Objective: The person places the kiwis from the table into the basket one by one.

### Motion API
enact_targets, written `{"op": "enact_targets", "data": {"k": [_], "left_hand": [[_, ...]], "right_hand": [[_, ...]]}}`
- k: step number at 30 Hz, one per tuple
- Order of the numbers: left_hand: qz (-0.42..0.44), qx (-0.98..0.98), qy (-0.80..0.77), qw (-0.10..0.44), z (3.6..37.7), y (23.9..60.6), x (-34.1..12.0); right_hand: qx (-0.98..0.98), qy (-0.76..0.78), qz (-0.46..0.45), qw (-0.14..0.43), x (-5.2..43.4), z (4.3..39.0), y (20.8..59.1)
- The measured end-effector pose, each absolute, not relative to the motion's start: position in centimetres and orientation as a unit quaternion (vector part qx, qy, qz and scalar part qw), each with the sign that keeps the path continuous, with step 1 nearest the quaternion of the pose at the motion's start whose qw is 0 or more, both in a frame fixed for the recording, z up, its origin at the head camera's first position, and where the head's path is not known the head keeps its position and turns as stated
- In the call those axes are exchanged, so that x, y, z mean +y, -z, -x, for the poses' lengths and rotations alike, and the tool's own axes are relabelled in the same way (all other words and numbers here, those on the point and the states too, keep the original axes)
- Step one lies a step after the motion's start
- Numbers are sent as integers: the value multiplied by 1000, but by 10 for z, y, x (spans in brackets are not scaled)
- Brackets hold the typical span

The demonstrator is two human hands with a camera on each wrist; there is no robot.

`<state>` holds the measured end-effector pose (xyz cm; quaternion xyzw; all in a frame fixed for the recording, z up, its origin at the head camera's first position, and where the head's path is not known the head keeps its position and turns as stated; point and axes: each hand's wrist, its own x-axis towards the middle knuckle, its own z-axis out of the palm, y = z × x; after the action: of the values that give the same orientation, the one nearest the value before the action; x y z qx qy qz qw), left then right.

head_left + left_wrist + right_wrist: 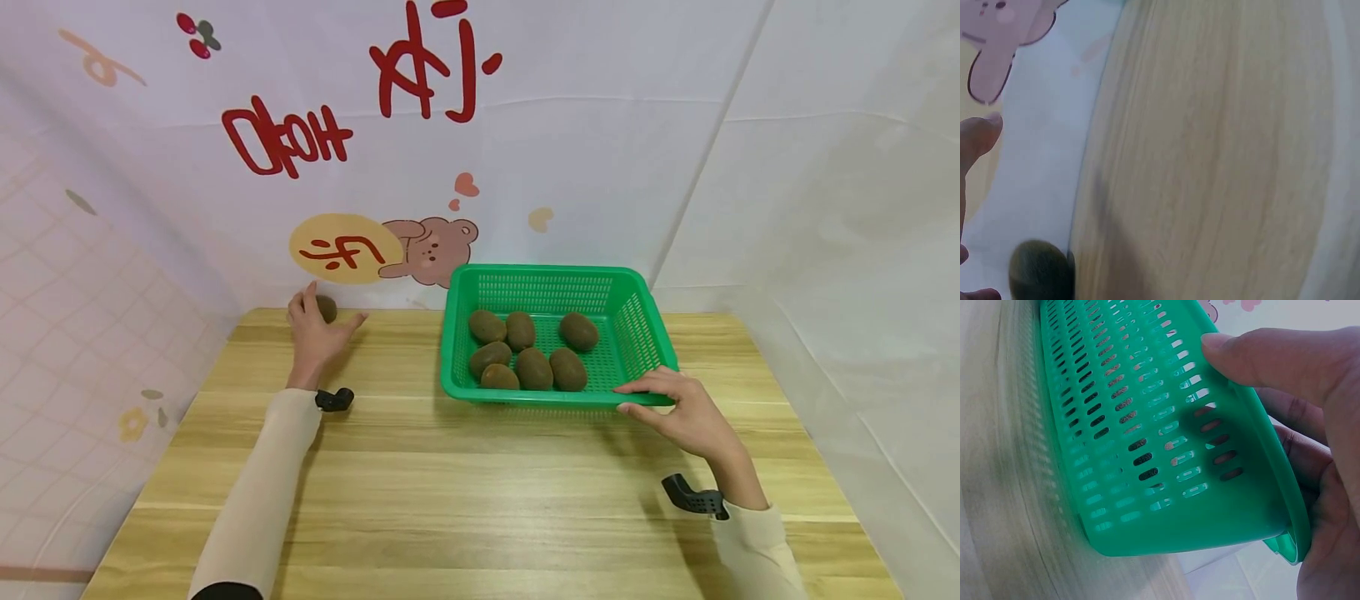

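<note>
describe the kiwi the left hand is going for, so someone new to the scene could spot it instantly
Start at the wooden table and go to its far left edge, below the yellow oval sticker on the backdrop. There the left hand reaches round a single brown kiwi. It is the only kiwi lying on the bare table; the other seven sit in the green basket.
</note>
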<state>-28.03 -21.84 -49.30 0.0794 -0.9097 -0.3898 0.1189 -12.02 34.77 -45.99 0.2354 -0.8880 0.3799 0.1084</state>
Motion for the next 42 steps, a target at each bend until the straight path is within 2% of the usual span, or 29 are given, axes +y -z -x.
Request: {"op": "enact_targets", "data": {"k": [18, 42], "left_hand": [[-135, -904, 394, 95, 288, 508, -248], [-126, -893, 414, 127, 291, 508, -252]], "right_hand": [[-886, -381, -240, 109, 348, 122, 462], [-886, -380, -243, 106, 348, 121, 460]]}}
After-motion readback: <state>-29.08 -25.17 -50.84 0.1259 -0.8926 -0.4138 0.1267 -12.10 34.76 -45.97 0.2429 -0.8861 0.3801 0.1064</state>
